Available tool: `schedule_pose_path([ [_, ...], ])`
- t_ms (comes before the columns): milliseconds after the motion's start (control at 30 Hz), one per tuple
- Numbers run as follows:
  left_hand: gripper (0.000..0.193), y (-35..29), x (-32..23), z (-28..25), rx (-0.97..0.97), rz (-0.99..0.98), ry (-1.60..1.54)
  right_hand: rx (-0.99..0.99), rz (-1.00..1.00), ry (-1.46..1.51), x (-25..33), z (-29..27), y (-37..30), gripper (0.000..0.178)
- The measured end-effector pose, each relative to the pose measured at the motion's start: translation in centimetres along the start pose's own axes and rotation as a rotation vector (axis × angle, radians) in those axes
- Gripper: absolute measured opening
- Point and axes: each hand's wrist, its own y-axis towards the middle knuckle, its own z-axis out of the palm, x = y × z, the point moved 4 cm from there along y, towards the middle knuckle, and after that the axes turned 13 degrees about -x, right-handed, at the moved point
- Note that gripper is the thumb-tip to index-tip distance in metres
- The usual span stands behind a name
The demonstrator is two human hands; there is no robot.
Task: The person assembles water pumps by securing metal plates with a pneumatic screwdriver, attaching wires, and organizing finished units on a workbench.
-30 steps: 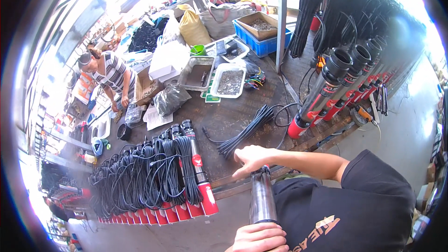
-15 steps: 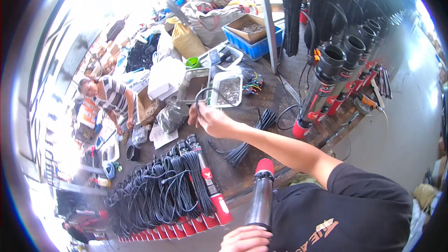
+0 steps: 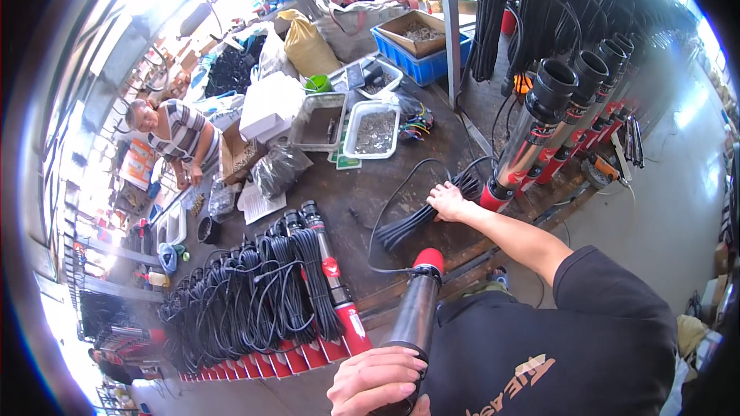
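Observation:
My left hand grips the lower end of a slim steel submersible pump with a red end cap, tilted up in front of my dark shirt. My right arm reaches across to the table, where my right hand closes around the middle of a bundled black cable. A loose loop of the cable curves out to the left and comes back beside the pump just under its red cap; whether it joins there I cannot tell. Part of the bundle is hidden under my right fingers.
Left of the pump lies a row of similar pumps with coiled cables. More pumps stand upright at right. Farther back are a white tray, a grey tray and a blue bin. A co-worker stands at far left.
My right hand has come down and to the right, from holding a raised cable loop near the trays to the bundle on the table. The left hand still holds the pump.

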Motion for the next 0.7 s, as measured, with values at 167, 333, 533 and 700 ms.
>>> schedule_pose_path([
  [167, 0.033, -0.5, 1.0, -2.3, 0.018, -0.015, 0.002, -0.036, 0.123, 1.194, 9.6, -9.2, -3.9, 0.037],
  [333, 0.029, -1.4, 0.7, -9.0, -0.018, -0.064, -0.119, -0.425, -0.005, 1.474, 15.5, -8.1, -7.6, 0.036],
  [533, 0.03, -5.0, 0.8, -16.8, -0.257, -0.107, 0.033, -0.523, -0.003, 1.199, 13.8, -3.2, -7.4, 0.031],
  [700, 0.025, -4.0, 2.4, -17.7, -0.37, -0.208, 0.063, -0.66, 0.238, 0.752, 10.4, 2.6, -10.2, 0.028],
])
